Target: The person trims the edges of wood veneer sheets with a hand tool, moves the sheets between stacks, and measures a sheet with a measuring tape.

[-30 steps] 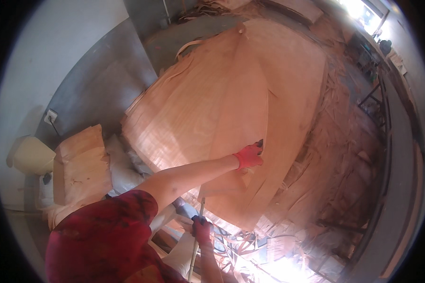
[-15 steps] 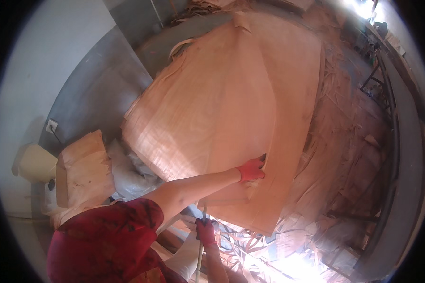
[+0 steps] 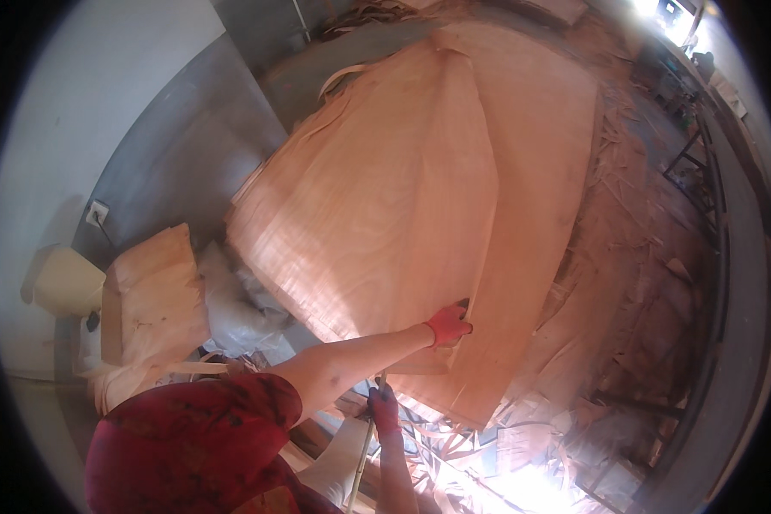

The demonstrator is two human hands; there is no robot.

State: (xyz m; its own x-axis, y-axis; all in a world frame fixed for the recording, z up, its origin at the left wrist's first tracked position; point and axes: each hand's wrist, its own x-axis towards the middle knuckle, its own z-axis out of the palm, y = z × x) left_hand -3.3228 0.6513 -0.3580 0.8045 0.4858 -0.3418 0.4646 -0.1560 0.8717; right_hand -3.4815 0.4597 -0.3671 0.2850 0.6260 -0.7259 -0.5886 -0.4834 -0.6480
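Note:
A wide stack of thin wood veneer sheets (image 3: 343, 197) spreads out in front of me. On top, one veneer sheet (image 3: 450, 197) has a raised fold running from the far end toward me, and its right edge overlaps the sheet (image 3: 527, 214) beside it. My left hand (image 3: 449, 325), in a red glove with dark fingertips, is closed on that edge near the stack's front. Lower down, my right hand (image 3: 385, 408), in a similar glove, grips a thin yellowish stick (image 3: 359, 475). The stick's upper end comes up to the stack's near edge.
Veneer scraps and strips (image 3: 625, 248) litter the floor to the right and near front. A long metal-framed bench (image 3: 737, 283) lines the right side. At left are a bent veneer piece (image 3: 158, 295), plastic bags (image 3: 236, 300), a cream container (image 3: 60, 281) and a wall socket (image 3: 97, 212).
My left hand has moved a little left and toward me, and the top sheet's right edge has shifted left with it. My right hand still holds the stick. The view has turned slightly.

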